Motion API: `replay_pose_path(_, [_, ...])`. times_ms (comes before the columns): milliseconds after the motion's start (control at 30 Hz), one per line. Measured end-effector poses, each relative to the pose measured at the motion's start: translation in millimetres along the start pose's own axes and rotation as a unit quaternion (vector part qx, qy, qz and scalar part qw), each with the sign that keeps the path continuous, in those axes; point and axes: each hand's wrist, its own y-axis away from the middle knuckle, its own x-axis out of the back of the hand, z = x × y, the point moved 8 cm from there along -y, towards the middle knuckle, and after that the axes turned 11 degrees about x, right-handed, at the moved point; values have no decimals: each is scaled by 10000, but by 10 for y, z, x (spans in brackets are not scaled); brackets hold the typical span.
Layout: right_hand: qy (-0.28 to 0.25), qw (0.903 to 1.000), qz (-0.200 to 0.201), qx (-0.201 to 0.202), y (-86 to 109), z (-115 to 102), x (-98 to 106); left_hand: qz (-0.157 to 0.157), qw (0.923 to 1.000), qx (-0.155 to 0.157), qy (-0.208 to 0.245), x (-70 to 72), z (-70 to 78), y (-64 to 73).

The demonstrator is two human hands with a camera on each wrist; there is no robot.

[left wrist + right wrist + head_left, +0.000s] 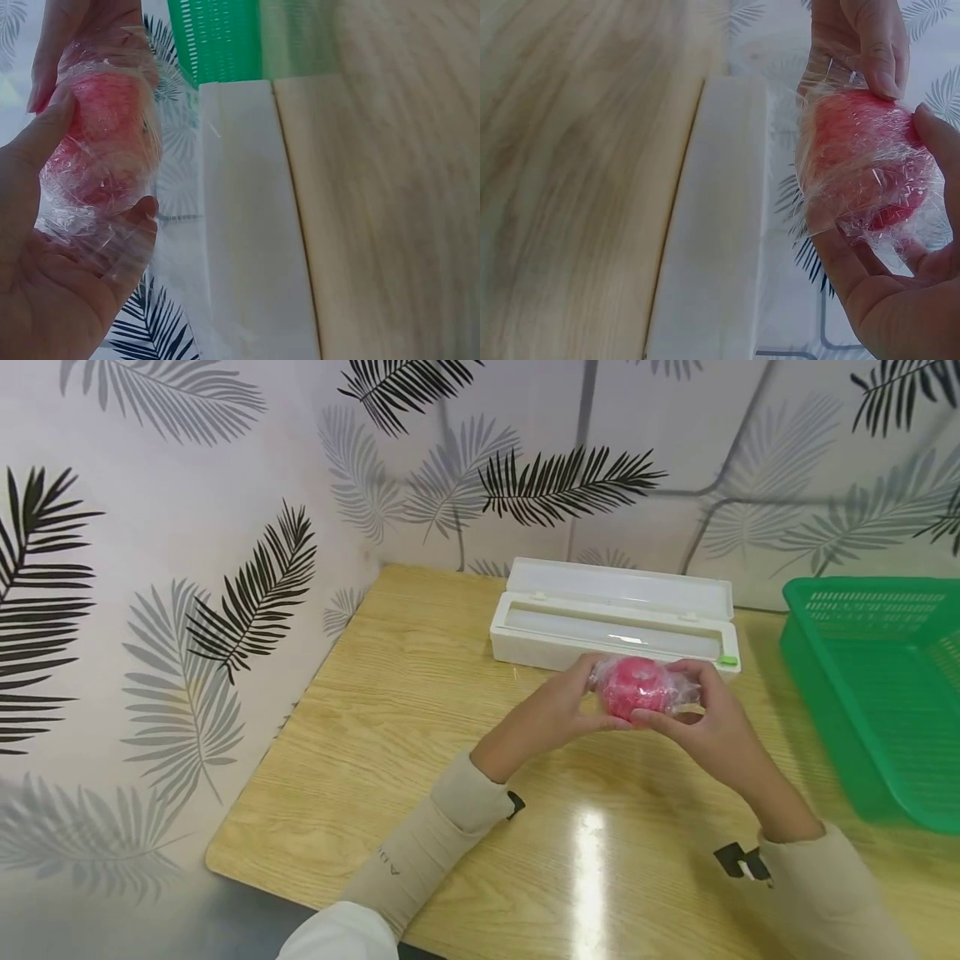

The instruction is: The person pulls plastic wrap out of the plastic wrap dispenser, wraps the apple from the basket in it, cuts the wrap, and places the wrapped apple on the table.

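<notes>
A round, pinkish-red, fruit-like thing (pixel 637 687) is wrapped in clear cling film (pixel 131 90) and held up above the table, in front of the white box. My left hand (pixel 553 710) holds its left side, thumb along the near face and fingers around the far side. On the right side my right hand (pixel 716 731) grips it the same way, the two thumbs almost meeting at its front. Loose, crumpled film sticks out at both ends between the fingers. In the right wrist view, film layers lie wrinkled across the red surface (pixel 855 124).
Behind the hands stands a long white cling film dispenser box (pixel 525 647), its lid (pixel 622 585) raised and a roll inside. A green slider (pixel 727 660) sits at its right end. To the right is a green plastic basket (pixel 840 710) on the wooden table (pixel 390 693), which meets a leaf-patterned wall.
</notes>
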Motion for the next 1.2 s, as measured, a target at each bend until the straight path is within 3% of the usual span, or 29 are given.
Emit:
replay_pose_path(200, [50,9999,-146,-76,71,90,-86,-30,9995,198,-251,-92,-108,46])
replay_pose_path(400, [82,9993,-357,10,106,130,-165,-145,9985,66,-522,-166,-156,36])
replay_pose_path(733, [547,9966,-597,175,63,204,-257,-323,9944,169,-995,-247,-225,-20])
replay_pose_path(1000, [700,9954,-640,95,10,282,-321,-110,9833,149,-1813,-268,-276,-81])
replay_pose_path(1200, [714,9953,-639,147,-25,353,-372,-97,9778,232,-2078,-306,-326,-133])
